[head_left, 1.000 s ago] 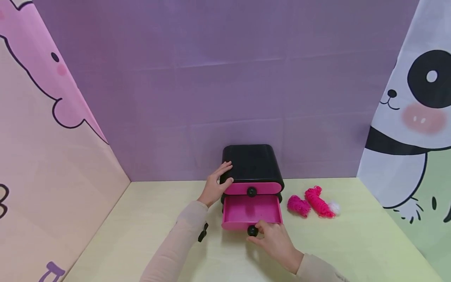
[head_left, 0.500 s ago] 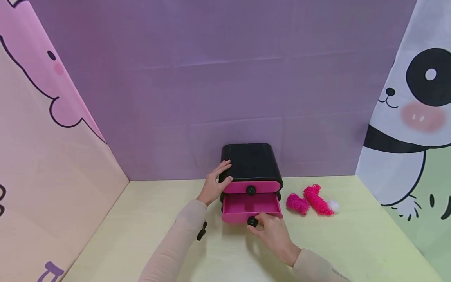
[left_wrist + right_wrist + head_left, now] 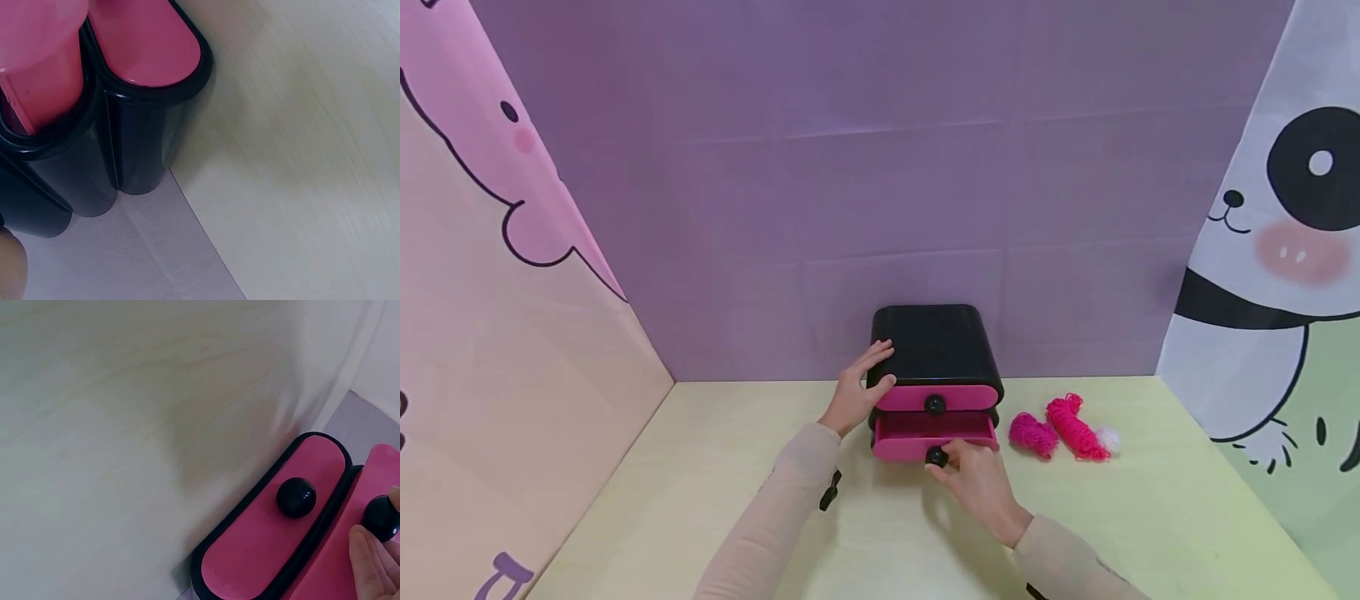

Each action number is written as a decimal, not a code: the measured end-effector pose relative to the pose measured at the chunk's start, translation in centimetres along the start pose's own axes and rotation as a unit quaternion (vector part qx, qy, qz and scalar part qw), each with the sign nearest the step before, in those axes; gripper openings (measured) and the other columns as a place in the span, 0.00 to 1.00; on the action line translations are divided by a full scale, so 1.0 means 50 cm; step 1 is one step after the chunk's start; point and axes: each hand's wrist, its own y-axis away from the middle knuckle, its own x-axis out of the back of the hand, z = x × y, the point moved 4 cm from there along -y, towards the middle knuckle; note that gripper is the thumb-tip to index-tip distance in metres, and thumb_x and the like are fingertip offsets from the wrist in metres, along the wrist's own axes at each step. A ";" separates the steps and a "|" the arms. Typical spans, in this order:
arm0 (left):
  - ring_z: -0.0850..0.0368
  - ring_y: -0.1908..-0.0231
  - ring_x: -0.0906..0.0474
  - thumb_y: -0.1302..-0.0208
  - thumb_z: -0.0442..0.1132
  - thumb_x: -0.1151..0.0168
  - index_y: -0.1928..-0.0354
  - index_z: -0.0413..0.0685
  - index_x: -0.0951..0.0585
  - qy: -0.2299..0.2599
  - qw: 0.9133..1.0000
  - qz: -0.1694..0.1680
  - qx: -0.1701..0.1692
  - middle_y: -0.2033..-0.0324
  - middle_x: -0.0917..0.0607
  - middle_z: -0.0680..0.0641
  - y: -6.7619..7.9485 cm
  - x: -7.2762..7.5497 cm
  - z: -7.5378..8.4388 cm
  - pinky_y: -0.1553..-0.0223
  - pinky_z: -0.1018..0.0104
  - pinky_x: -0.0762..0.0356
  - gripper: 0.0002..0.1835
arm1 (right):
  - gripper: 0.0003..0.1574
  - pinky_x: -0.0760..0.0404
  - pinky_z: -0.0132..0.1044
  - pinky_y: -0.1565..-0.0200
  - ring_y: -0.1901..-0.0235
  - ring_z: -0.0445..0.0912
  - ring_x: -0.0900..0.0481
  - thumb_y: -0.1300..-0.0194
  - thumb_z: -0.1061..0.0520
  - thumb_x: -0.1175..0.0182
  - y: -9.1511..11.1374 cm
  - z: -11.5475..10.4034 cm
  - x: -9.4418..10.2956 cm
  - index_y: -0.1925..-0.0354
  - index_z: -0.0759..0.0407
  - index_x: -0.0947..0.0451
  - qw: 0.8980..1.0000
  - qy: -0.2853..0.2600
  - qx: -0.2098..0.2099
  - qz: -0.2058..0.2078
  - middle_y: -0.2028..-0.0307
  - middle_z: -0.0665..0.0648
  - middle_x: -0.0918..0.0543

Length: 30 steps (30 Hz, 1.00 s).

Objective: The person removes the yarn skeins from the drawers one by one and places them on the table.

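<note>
A small black cabinet (image 3: 934, 343) with pink drawers stands against the back wall. My left hand (image 3: 852, 392) rests on its left side and top edge, fingers stretched over the corner. Below the closed top drawer, another pink drawer (image 3: 898, 451) sticks partway out. My right hand (image 3: 983, 483) pinches that drawer's round black knob (image 3: 379, 519) between thumb and fingers. In the right wrist view, a closed drawer (image 3: 250, 550) with its own black knob (image 3: 296, 497) lies alongside. At the left wrist view's corner, only a fingertip (image 3: 11, 265) of my left hand shows.
Right of the cabinet lie a magenta yarn bundle (image 3: 1033, 435), a bright pink yarn bundle (image 3: 1077, 428) and a small white fluffy ball (image 3: 1108, 440). A purple wall (image 3: 850, 192) rises behind the pale table (image 3: 715, 467), with printed side walls left and right.
My right hand has pushed the drawer inward, toward the cabinet, so less of its inside shows. My left hand has stayed on the cabinet.
</note>
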 end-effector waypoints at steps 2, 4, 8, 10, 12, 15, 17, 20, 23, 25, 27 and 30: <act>0.52 0.30 0.50 0.37 0.36 0.45 0.38 0.40 0.31 0.002 1.000 -0.002 -0.001 0.34 0.36 0.45 0.000 -0.001 0.001 0.32 0.48 0.52 0.25 | 0.15 0.23 0.30 0.73 0.77 0.41 0.19 0.54 0.51 0.29 -0.003 0.002 -0.001 0.71 0.58 0.20 1.000 -0.001 -0.003 0.003 0.76 0.53 0.15; 0.52 0.30 0.50 0.38 0.36 0.45 0.38 0.39 0.31 0.003 1.000 -0.003 -0.002 0.34 0.36 0.44 -0.001 -0.001 0.002 0.32 0.47 0.52 0.25 | 0.15 0.22 0.32 0.72 0.76 0.42 0.18 0.54 0.51 0.29 -0.006 0.004 -0.002 0.70 0.59 0.19 1.000 -0.004 -0.006 0.006 0.76 0.54 0.15; 0.51 0.30 0.50 0.37 0.35 0.45 0.38 0.39 0.32 0.003 1.000 -0.002 -0.001 0.34 0.36 0.43 0.000 -0.001 0.002 0.32 0.47 0.52 0.25 | 0.17 0.20 0.35 0.69 0.74 0.42 0.17 0.53 0.50 0.30 -0.014 0.007 -0.006 0.68 0.60 0.19 1.000 -0.008 -0.010 0.004 0.74 0.54 0.14; 0.51 0.30 0.50 0.37 0.35 0.45 0.38 0.39 0.31 0.003 1.000 -0.001 0.000 0.34 0.36 0.44 0.000 0.000 0.002 0.32 0.47 0.52 0.25 | 0.17 0.20 0.36 0.69 0.74 0.42 0.17 0.52 0.50 0.30 -0.017 0.009 -0.009 0.67 0.60 0.18 1.000 -0.011 -0.013 0.003 0.74 0.53 0.14; 0.52 0.30 0.50 0.37 0.35 0.45 0.38 0.39 0.31 0.004 1.000 -0.001 -0.001 0.34 0.36 0.44 0.000 0.000 0.002 0.32 0.47 0.52 0.25 | 0.17 0.20 0.35 0.69 0.74 0.43 0.17 0.53 0.51 0.30 -0.020 0.010 -0.010 0.67 0.60 0.18 1.000 -0.014 -0.014 0.003 0.74 0.54 0.14; 0.52 0.30 0.50 0.37 0.36 0.46 0.38 0.39 0.32 0.002 1.000 -0.002 -0.002 0.34 0.36 0.45 0.000 0.000 0.000 0.32 0.47 0.52 0.25 | 0.17 0.21 0.34 0.71 0.75 0.42 0.18 0.52 0.51 0.30 -0.025 0.012 -0.012 0.66 0.61 0.18 1.000 -0.016 -0.016 0.003 0.74 0.54 0.15; 0.52 0.30 0.50 0.37 0.36 0.46 0.38 0.39 0.32 0.000 1.000 -0.003 -0.002 0.34 0.37 0.44 0.001 0.001 0.000 0.32 0.46 0.53 0.25 | 0.18 0.20 0.35 0.70 0.76 0.42 0.18 0.52 0.51 0.30 -0.029 0.013 -0.014 0.66 0.62 0.18 1.000 -0.019 -0.021 0.003 0.73 0.54 0.15; 0.51 0.30 0.51 0.37 0.36 0.46 0.38 0.39 0.32 0.003 1.000 -0.007 -0.001 0.33 0.37 0.43 0.002 0.001 0.000 0.32 0.46 0.53 0.25 | 0.18 0.20 0.37 0.68 0.75 0.42 0.18 0.51 0.51 0.31 -0.033 0.017 -0.017 0.65 0.62 0.19 0.999 -0.021 -0.033 0.002 0.72 0.55 0.14; 0.50 0.30 0.51 0.37 0.36 0.45 0.38 0.38 0.32 0.005 1.000 -0.010 0.000 0.33 0.38 0.42 0.003 0.000 0.000 0.32 0.47 0.53 0.25 | 0.18 0.20 0.38 0.68 0.75 0.43 0.18 0.51 0.51 0.31 -0.036 0.019 -0.019 0.65 0.62 0.19 0.999 -0.024 -0.040 0.003 0.72 0.55 0.14; 0.49 0.30 0.51 0.37 0.36 0.45 0.38 0.38 0.33 0.005 1.000 -0.010 0.001 0.33 0.39 0.41 0.004 0.000 0.001 0.32 0.46 0.53 0.25 | 0.17 0.20 0.37 0.69 0.76 0.43 0.19 0.51 0.52 0.31 -0.038 0.020 -0.020 0.66 0.62 0.19 0.999 -0.026 -0.039 0.007 0.73 0.55 0.15; 0.49 0.30 0.51 0.37 0.36 0.45 0.38 0.37 0.33 0.002 1.000 -0.008 0.001 0.33 0.39 0.41 0.004 0.000 0.002 0.32 0.45 0.53 0.25 | 0.16 0.20 0.35 0.71 0.76 0.43 0.19 0.51 0.52 0.31 -0.040 0.020 -0.022 0.67 0.62 0.20 0.999 -0.026 -0.035 0.011 0.74 0.54 0.15; 0.49 0.30 0.51 0.37 0.36 0.46 0.37 0.38 0.33 0.001 1.000 -0.008 0.002 0.33 0.39 0.42 0.002 0.001 -0.001 0.33 0.44 0.54 0.25 | 0.17 0.21 0.34 0.72 0.75 0.43 0.19 0.51 0.52 0.31 -0.044 0.022 -0.024 0.66 0.62 0.20 0.999 -0.025 -0.037 0.015 0.74 0.54 0.15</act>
